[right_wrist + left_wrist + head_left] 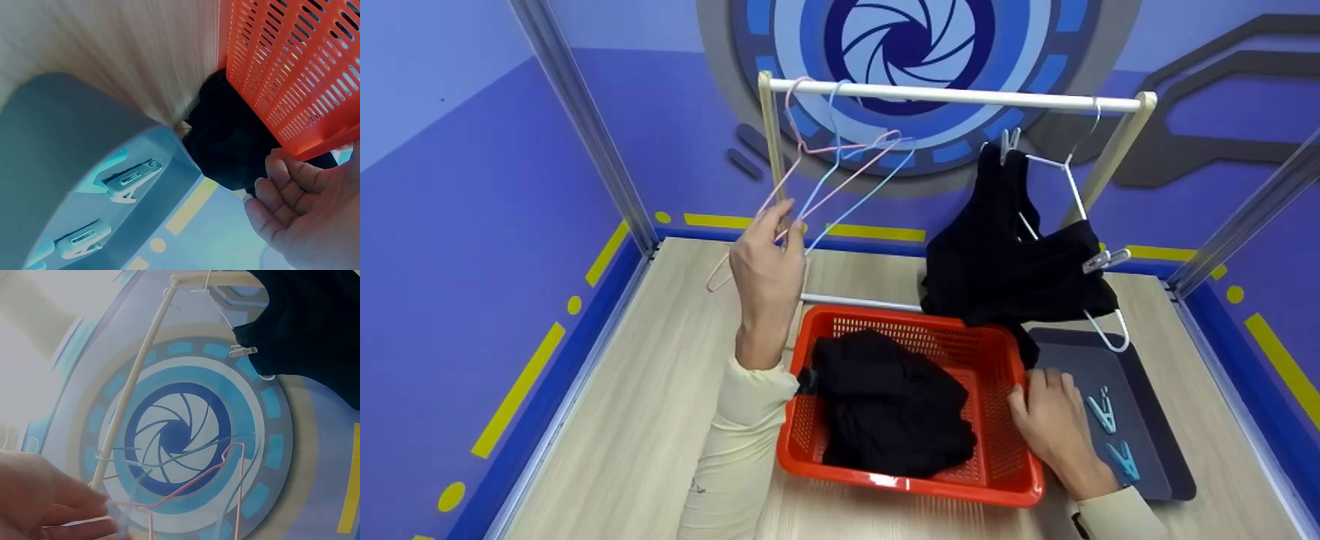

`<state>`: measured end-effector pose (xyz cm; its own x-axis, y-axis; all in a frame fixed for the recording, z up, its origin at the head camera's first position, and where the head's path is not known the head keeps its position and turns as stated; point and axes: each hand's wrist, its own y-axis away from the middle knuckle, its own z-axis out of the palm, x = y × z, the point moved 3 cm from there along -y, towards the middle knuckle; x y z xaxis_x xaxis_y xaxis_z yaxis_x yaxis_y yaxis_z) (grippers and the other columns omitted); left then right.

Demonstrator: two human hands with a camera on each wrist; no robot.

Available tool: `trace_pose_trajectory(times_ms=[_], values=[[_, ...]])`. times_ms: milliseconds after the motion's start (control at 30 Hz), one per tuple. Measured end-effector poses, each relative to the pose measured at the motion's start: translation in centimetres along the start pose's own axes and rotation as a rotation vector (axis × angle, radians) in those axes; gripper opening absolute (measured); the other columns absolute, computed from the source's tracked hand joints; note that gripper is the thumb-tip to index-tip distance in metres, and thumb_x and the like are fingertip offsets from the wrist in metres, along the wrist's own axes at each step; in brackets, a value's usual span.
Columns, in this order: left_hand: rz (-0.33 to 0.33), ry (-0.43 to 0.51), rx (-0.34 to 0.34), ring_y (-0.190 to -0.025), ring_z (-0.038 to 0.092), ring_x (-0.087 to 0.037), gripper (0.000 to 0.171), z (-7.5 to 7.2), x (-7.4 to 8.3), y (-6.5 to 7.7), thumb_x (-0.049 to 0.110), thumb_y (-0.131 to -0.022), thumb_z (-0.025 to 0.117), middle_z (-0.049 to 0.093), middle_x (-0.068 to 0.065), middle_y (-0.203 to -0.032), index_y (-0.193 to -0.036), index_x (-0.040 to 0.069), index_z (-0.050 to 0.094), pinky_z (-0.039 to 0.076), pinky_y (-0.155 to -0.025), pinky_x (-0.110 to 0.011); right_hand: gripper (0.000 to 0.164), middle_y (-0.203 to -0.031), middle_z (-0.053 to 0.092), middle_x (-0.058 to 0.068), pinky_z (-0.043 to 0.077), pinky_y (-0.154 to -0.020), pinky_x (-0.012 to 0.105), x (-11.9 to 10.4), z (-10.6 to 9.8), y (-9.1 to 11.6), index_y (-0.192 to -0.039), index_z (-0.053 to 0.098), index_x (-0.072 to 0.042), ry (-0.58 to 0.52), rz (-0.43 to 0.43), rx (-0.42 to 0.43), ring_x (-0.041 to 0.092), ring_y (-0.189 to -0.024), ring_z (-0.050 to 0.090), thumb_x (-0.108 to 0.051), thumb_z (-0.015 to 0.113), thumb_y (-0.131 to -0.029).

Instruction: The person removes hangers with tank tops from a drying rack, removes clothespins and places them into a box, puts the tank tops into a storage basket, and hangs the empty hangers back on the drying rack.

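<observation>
Head view: grey tray (1144, 409) (clips (1102, 415) inside) beside red basket (919, 486)

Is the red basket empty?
No, a black cloth lies bunched inside the basket in the head view.

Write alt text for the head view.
Left hand at a thin pink hanger and a thin blue hanger; right hand grips an orange plastic basket holding crumpled black cloth. A black garment hangs clipped to a white hanger at right.
</observation>
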<state>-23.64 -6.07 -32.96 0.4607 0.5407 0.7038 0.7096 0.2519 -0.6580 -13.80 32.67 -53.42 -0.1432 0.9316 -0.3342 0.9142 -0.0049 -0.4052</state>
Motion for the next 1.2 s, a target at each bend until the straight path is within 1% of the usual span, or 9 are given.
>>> trace_pose_trajectory(times_ms=[100, 200, 367, 500, 633, 733, 867, 1033, 1200], values=[[0.056, 0.0, 0.069, -0.105, 0.075, -0.034, 0.021, -0.1, 0.6, 1.2, 0.0, -0.094, 0.078, 0.077, -0.017, -0.115, -0.115, -0.002, 0.08, 0.058, -0.095, -0.048, 0.027, -0.094, 0.058, 0.022, 0.04, -0.081, 0.053, 0.0, 0.0, 0.0, -0.104, 0.062, 0.008, -0.004, 0.017, -0.01, 0.041, -0.092, 0.048, -0.018, 0.054, -0.1], [0.082, 0.018, 0.086, -0.107, 0.074, -0.033, 0.02, 0.1, 1.3, 2.7, 0.001, -0.093, 0.078, 0.078, -0.015, -0.114, -0.113, -0.001, 0.08, 0.057, -0.097, -0.047, 0.027, -0.094, 0.057, 0.022, 0.04, -0.081, 0.053, 0.0, -0.1, -0.1, -0.105, 0.062, 0.008, -0.008, 0.023, -0.013, 0.04, -0.092, 0.048, -0.018, 0.055, -0.101], [0.088, 0.046, 0.037, -0.108, 0.075, -0.031, 0.021, 1.5, 2.5, 5.1, 0.003, -0.093, 0.079, 0.079, -0.014, -0.112, -0.113, 0.0, 0.081, 0.058, -0.094, -0.045, 0.028, -0.095, 0.059, 0.023, 0.04, -0.082, 0.054, 0.0, 0.0, -0.1, -0.106, 0.062, 0.009, -0.013, 0.02, -0.012, 0.041, -0.094, 0.049, -0.018, 0.056, -0.101], [0.056, 0.068, -0.024, -0.108, 0.075, -0.03, 0.021, 2.8, 3.4, 7.1, 0.005, -0.094, 0.079, 0.079, -0.013, -0.112, -0.115, 0.0, 0.08, 0.06, -0.092, -0.044, 0.029, -0.096, 0.059, 0.023, 0.04, -0.082, 0.056, -0.1, 0.1, -0.1, -0.107, 0.062, 0.009, -0.021, 0.013, -0.011, 0.041, -0.095, 0.049, -0.019, 0.057, -0.101], [0.043, 0.087, -0.079, -0.105, 0.076, -0.029, 0.021, 4.7, 4.2, 8.9, 0.007, -0.094, 0.079, 0.079, -0.013, -0.111, -0.114, 0.0, 0.08, 0.06, -0.09, -0.042, 0.029, -0.098, 0.06, 0.023, 0.041, -0.083, 0.056, 0.0, 0.1, 0.0, -0.107, 0.063, 0.009, -0.028, 0.017, -0.01, 0.042, -0.096, 0.05, -0.018, 0.058, -0.101], [0.067, 0.107, -0.112, -0.101, 0.077, -0.029, 0.02, 6.3, 4.7, 10.2, 0.007, -0.093, 0.08, 0.079, -0.013, -0.108, -0.111, 0.0, 0.08, 0.061, -0.089, -0.039, 0.03, -0.099, 0.059, 0.023, 0.04, -0.082, 0.055, 0.1, 0.2, 0.2, -0.109, 0.062, 0.009, -0.037, 0.03, -0.024, 0.041, -0.096, 0.049, -0.019, 0.058, -0.101], [0.089, 0.139, -0.151, -0.101, 0.076, -0.025, 0.021, 8.2, 5.7, 11.6, 0.01, -0.093, 0.081, 0.079, -0.011, -0.109, -0.112, 0.002, 0.081, 0.06, -0.089, -0.035, 0.029, -0.099, 0.059, 0.024, 0.04, -0.083, 0.056, 0.2, 0.1, 0.2, -0.108, 0.063, 0.009, -0.042, 0.026, -0.01, 0.041, -0.096, 0.049, -0.019, 0.058, -0.102], [0.093, 0.182, -0.161, -0.1, 0.076, -0.02, 0.019, 10.2, 7.1, 13.0, 0.012, -0.093, 0.081, 0.079, -0.007, -0.108, -0.111, 0.005, 0.082, 0.06, -0.087, -0.03, 0.027, -0.098, 0.06, 0.024, 0.042, -0.083, 0.056, 0.3, 0.1, 0.5, -0.106, 0.063, 0.009, -0.038, 0.025, 0.023, 0.042, -0.095, 0.049, -0.017, 0.059, -0.101], [0.083, 0.199, -0.19, -0.1, 0.076, -0.015, 0.018, 12.2, 8.9, 14.3, 0.011, -0.091, 0.082, 0.08, -0.003, -0.107, -0.109, 0.007, 0.083, 0.057, -0.088, -0.023, 0.029, -0.101, 0.061, 0.026, 0.042, -0.083, 0.055, 0.5, 0.2, 1.0, -0.109, 0.064, 0.01, -0.04, 0.054, -0.001, 0.042, -0.096, 0.05, -0.017, 0.06, -0.102]])
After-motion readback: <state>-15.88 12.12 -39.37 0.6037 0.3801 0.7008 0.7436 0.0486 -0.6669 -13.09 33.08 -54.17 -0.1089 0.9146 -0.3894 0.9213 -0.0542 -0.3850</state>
